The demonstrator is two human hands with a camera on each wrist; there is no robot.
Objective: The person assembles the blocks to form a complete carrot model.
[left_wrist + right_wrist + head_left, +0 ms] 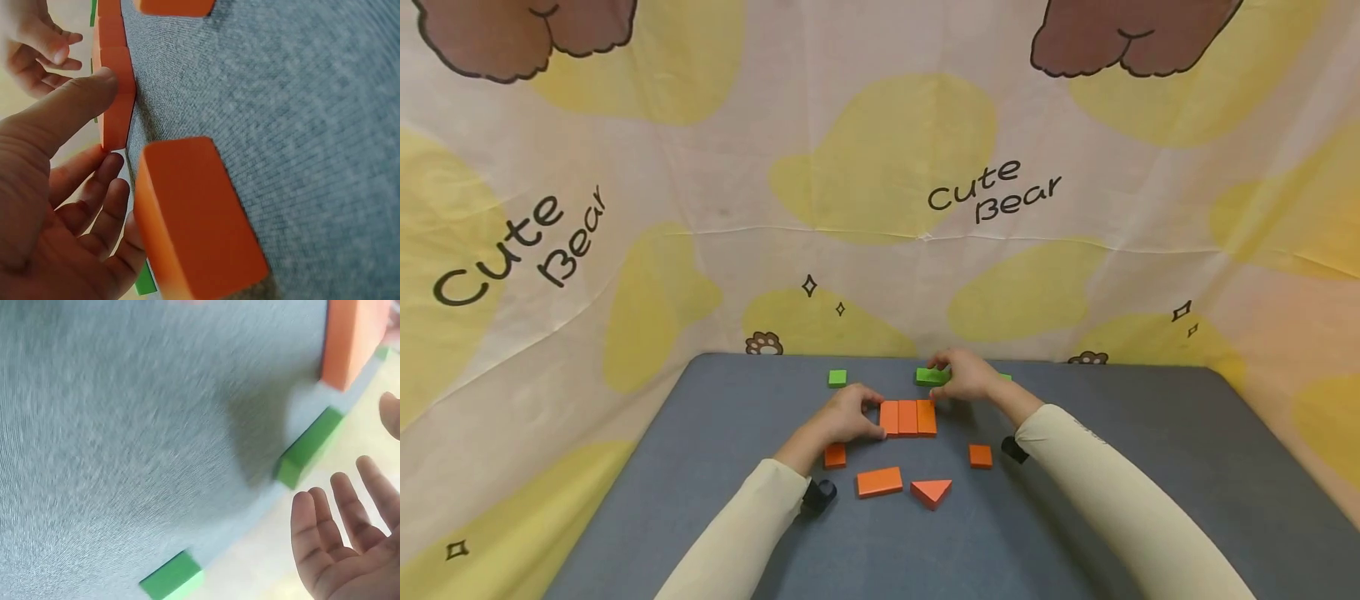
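Observation:
Three orange rectangular blocks (907, 418) lie side by side, touching, in a row at the middle of the table. My left hand (848, 414) is at the row's left end. It pinches the end block (119, 115), thumb on the near face and index fingertip at its far edge. Behind the row's right end, my right hand (964, 377) hovers with its fingers spread and nothing in them. Close to those fingers lies a green rectangular block (309, 447), apart from them in the right wrist view. Part of the green block is hidden by the hand in the head view.
Nearer me lie an orange rectangular block (879, 482), an orange triangular block (931, 493) and two small orange blocks, one left (835, 457), one right (980, 456). Small green blocks sit at the back left (837, 379) and back right (172, 576). A printed curtain (880, 167) hangs behind the table.

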